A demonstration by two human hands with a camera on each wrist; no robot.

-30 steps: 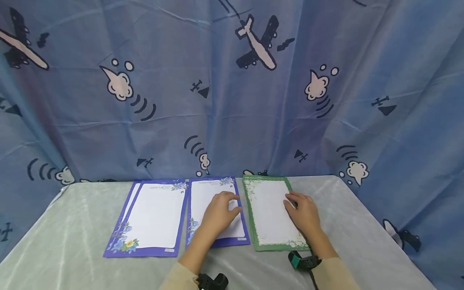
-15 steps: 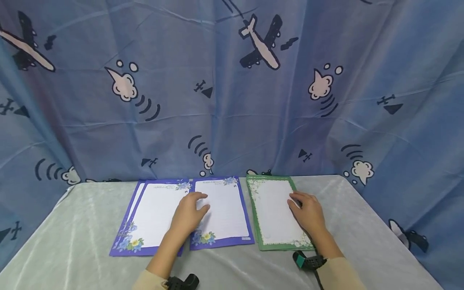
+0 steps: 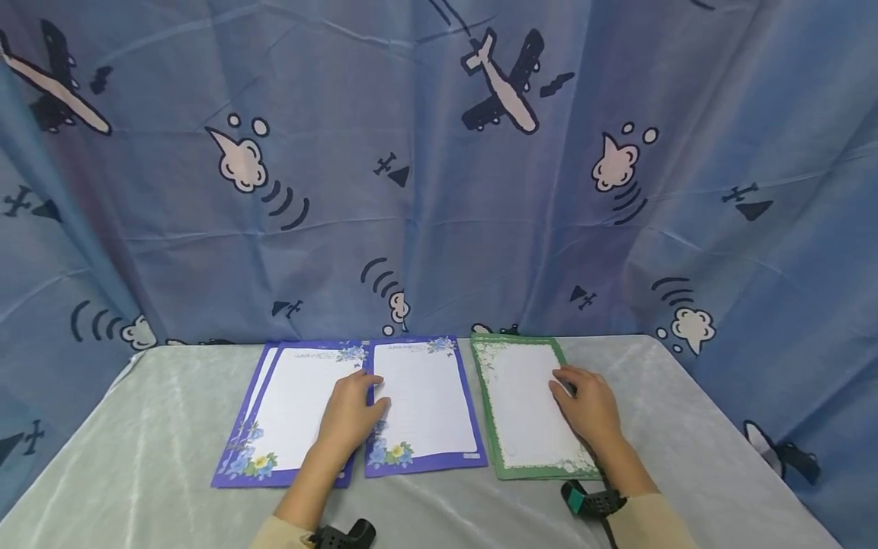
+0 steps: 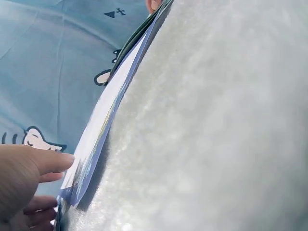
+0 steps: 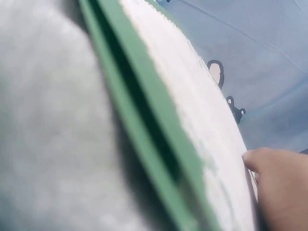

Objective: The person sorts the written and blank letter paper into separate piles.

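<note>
A purple-bordered sheet [image 3: 428,404] with blue and yellow flowers lies in the middle of the table. My left hand [image 3: 350,412] is at its left edge, thumb and fingers apart; in the left wrist view the thumb [image 4: 60,162] is at the edge of the white paper, the other fingers lower down. To its left are overlapping purple-bordered sheets [image 3: 295,427], partly covered by that hand and forearm. On the right lie stacked green-bordered sheets [image 3: 524,412]. My right hand [image 3: 591,404] rests at their right edge, fingers loosely bent; the right wrist view hides most of them.
A pale, velvety cloth covers the table [image 3: 171,427]. Directly behind the sheets hangs a blue curtain [image 3: 329,191] printed with planes and clouds. In the right wrist view, a dark gap separates green layers [image 5: 130,96] of the stack. Each wrist wears a black band.
My left hand has moved left from the right part of the middle purple sheet to its left edge. My right hand stays beside the green sheets. The head view has shifted slightly.
</note>
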